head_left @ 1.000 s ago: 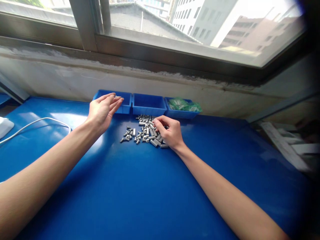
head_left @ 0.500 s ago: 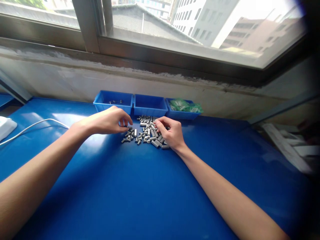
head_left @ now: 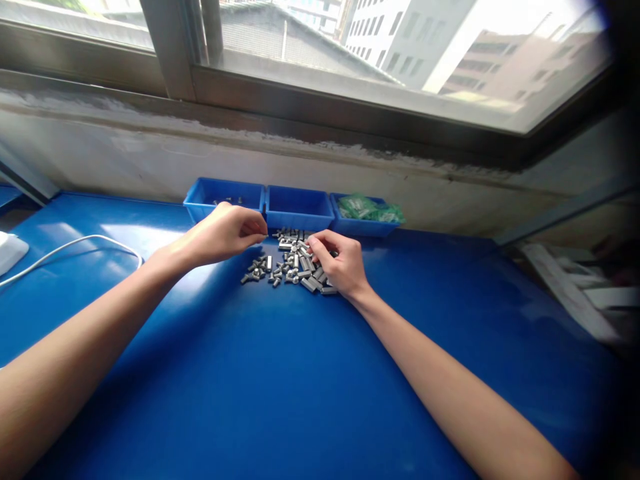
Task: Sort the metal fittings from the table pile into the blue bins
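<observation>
On the blue table lies a pile of small metal parts: screws (head_left: 257, 268) at its left and hexagonal standoffs (head_left: 309, 284) at its right, mixed in the middle. My left hand (head_left: 229, 230) is above the pile's left side, just in front of the bins, thumb and fingertips pinched together. Whatever is between them is too small to make out. At the pile's right side, my right hand (head_left: 344, 261) has thumb and forefinger closed among the parts, its other fingers curled; I cannot make out what they hold. It covers some standoffs.
Behind the pile stand three blue bins in a row: the left bin (head_left: 193, 212) with a few screws, the middle bin (head_left: 300, 220), and the right bin (head_left: 365, 229) with green packets (head_left: 369, 208). A white cable (head_left: 75, 244) lies at left. A window wall rises behind.
My left hand has lifted from the screws and moved slightly up and right, its fingers closing from spread into a pinch. My right hand has stayed at the pile's right side.
</observation>
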`<state>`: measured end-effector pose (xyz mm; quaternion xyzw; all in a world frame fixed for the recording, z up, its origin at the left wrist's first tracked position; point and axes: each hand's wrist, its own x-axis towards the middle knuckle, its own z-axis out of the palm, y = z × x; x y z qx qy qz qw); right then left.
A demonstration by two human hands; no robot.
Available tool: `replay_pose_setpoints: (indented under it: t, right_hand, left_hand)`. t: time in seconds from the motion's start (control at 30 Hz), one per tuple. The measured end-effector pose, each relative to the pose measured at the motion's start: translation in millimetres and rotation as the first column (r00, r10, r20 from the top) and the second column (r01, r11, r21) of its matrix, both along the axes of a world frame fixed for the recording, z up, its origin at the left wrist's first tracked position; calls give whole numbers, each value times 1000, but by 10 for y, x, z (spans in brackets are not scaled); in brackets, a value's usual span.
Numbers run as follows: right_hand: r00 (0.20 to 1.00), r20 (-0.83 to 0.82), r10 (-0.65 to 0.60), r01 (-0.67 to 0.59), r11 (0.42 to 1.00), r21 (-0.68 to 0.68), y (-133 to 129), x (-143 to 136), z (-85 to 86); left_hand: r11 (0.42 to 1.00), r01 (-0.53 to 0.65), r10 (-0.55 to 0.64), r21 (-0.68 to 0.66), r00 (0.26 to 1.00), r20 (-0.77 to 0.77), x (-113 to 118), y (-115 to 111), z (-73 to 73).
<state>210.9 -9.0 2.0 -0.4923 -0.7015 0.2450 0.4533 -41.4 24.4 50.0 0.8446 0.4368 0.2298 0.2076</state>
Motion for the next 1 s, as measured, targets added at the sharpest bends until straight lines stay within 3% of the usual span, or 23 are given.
replay_pose_setpoints:
  t: [0.13, 0.3, 0.4, 0.53, 0.67, 0.77, 0.87, 0.93, 1.0]
  right_hand:
    - [1000, 6, 0, 0, 1000, 0, -4, -1, 3]
    - [1000, 6, 0, 0, 1000, 1, -6, 0, 4]
    - [1000, 10, -1, 1, 1000, -7, -9, -2, 9]
    - [1000, 10, -2, 2, 1000, -12, -12, -4, 15]
    - [1000, 11, -3, 3, 1000, -14, -9, 0, 12]
    - [1000, 14, -1, 1, 1000, -15, -6, 6, 5]
    - [1000, 19, -1, 1, 1000, -18, -3, 9, -2]
    - [1000, 17, 0, 0, 1000, -17, 0, 9, -6]
    - [1000, 12, 1, -1, 1000, -12, 2, 8, -8]
  left_hand:
    - [999, -26, 34, -37, 972, 232, 36, -33, 15]
    - [993, -59, 89, -103, 946, 312, 48, -62, 64]
    - [975, -201, 222, -95, 915, 336, 27, -57, 87]
    - [906, -423, 391, -21, 815, 429, -23, -34, 90]
    - [879, -477, 429, -28, 761, 487, -49, -16, 70]
    - [931, -364, 345, -28, 852, 393, -46, -16, 85]
    - [994, -104, 107, -28, 985, 135, -48, -22, 132]
    - [999, 28, -31, -46, 998, -63, -61, -27, 163]
    - [994, 73, -89, -86, 975, -203, -82, -34, 180]
